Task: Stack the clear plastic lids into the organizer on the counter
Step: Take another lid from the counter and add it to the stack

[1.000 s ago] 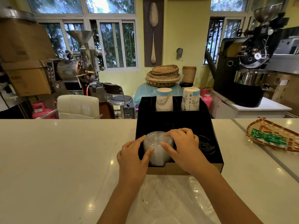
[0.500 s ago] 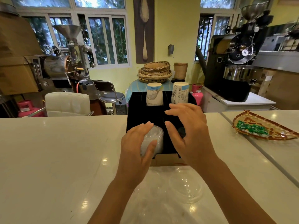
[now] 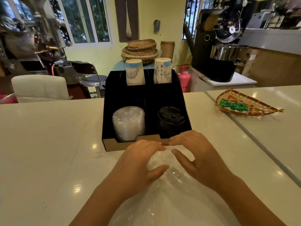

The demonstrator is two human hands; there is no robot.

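I am looking down at a pale counter (image 3: 48, 152). Just ahead sits a black organizer (image 3: 146, 93) with a cardboard front edge. Its front left compartment holds a tall stack of clear lids (image 3: 128, 123); the front right compartment holds black lids (image 3: 171, 119). Two paper cups (image 3: 135, 72) stand upside down at its back.

Both hands are low on the counter, just in front of the organizer, curled around a small bunch of loose clear lids (image 3: 161, 162). The left hand (image 3: 138, 167) cups the bunch from the left, thumb tucked under its near edge. The right hand (image 3: 197, 159) cups it from the right, fingers spread moderately over the top. Neither hand is fully closed; I cannot tell if the bunch is lifted or resting.

More clear plastic (image 3: 162, 203) lies flat on the counter nearer to me.

The filled compartment lies ahead and slightly left of the bunch, so the left hand is nearer to it. I judge the lids must go up, forward and left, kept flat.
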